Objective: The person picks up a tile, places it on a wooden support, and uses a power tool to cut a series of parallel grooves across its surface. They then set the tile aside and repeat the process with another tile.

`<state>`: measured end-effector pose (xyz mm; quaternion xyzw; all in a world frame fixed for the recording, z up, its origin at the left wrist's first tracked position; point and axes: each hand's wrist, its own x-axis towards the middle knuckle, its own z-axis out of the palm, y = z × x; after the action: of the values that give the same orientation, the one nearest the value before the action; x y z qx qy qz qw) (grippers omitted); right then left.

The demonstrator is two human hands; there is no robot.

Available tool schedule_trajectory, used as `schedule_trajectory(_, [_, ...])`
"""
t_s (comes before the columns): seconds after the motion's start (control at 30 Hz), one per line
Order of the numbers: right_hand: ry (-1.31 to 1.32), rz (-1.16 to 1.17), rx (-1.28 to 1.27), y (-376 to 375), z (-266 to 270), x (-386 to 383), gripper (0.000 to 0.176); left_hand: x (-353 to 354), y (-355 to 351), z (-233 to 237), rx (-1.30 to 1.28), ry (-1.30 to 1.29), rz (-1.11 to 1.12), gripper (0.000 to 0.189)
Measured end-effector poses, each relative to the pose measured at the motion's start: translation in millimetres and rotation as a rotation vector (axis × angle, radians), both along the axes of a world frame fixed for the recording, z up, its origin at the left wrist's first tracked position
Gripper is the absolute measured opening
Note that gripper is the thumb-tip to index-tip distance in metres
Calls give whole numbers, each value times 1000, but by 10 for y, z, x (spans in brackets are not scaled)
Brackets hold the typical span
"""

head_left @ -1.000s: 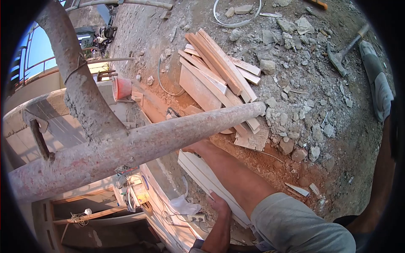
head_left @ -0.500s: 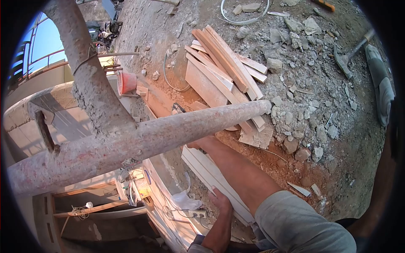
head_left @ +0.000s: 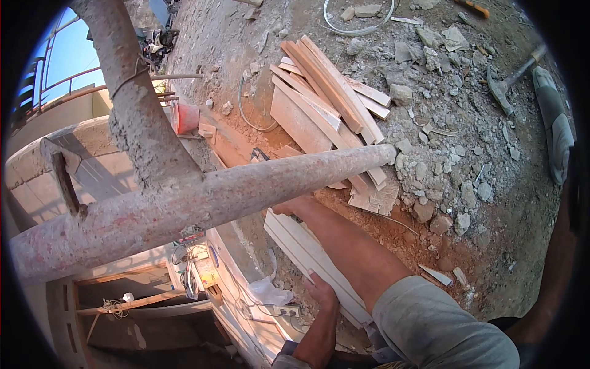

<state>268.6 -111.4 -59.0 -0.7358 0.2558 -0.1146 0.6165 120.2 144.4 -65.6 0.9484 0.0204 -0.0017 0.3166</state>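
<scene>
My left hand (head_left: 322, 291) grips the near part of a long, pale grooved board (head_left: 316, 258), its thumb lying on the board's face. My right arm stretches across the board to its far end. There my right hand (head_left: 294, 207) lies against the board, largely covered by a thick, mortar-crusted pipe (head_left: 289, 179) that crosses the view in front, so its fingers are hidden. Just beyond the pipe lies a stack of wooden strips and planks (head_left: 326, 92) on the reddish dirt.
Broken stone (head_left: 424, 209) covers the ground to the right, with a hammer (head_left: 507, 89) near a shoe (head_left: 553, 123). A red bucket (head_left: 184, 117) stands past the pipe. At lower left are a power strip (head_left: 287, 310), a plastic bag (head_left: 270, 292) and an opening with timber bars (head_left: 135, 304).
The view has shifted slightly, so the pipe sits a little further right against the ground. Both hands keep nearly the same places at the board.
</scene>
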Motion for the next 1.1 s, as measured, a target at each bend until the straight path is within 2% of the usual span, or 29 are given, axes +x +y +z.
schedule_trajectory(0.07, [-43, -71, 18, 53, -83, 76, 70, 0, 13, 18, -26, 39, -26, 63])
schedule_trajectory(0.13, [81, 120, 5, -163, 158, -222, 101, 35, 64, -23, -43, 54, -21, 63])
schedule_trajectory(0.27, [100, 127, 80, -196, 216, -312, 101, 32, 61, -34, -55, 57, 9, 63])
schedule_trajectory(0.33, [102, 70, 65, -149, 196, -290, 70, 43, 72, -40, -61, 54, -4, 62])
schedule_trajectory(0.77, [158, 127, 89, -178, 228, -362, 78, 92, 152, -95, -53, 44, -28, 61])
schedule_trajectory(0.87, [186, 208, 178, -227, 272, -438, 79, 62, 96, -60, -44, 40, -6, 60])
schedule_trajectory(0.93, [176, 177, 168, -235, 288, -467, 71, 53, 72, -48, -46, 33, -15, 60])
schedule_trajectory(1.1, [207, 155, 153, -228, 312, -504, 67, 98, 169, -109, 4, -3, -34, 59])
